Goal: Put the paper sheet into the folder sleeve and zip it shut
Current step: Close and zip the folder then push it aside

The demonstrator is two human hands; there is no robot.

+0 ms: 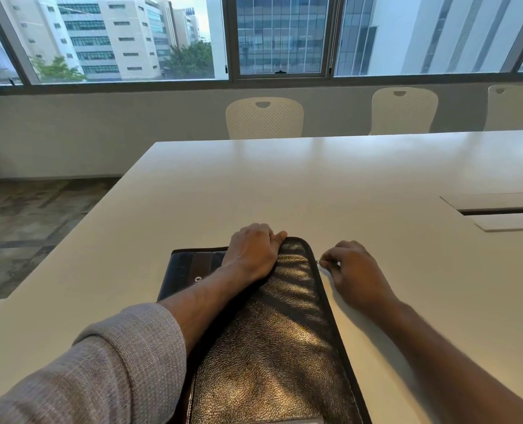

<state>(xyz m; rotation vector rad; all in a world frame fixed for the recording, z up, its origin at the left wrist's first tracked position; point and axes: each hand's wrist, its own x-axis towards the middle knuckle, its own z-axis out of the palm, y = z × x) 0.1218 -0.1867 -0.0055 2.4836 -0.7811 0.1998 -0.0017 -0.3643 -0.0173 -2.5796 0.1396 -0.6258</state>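
A dark brown leather folder sleeve point(272, 341) lies closed on the white table point(284, 185), running from the near edge away from me. My left hand point(251, 252) presses flat on its far end, fingers curled over the far rim. My right hand point(355, 270) rests beside the sleeve's right edge and pinches the small metal zipper pull point(318, 262) near the far right corner. The black zipper track point(330, 316) runs along the right side. No paper sheet is visible.
A cable hatch point(499, 211) is set into the table at the right. White chairs point(264, 117) stand behind the table's far edge under the windows. The floor drops away to the left of the table.
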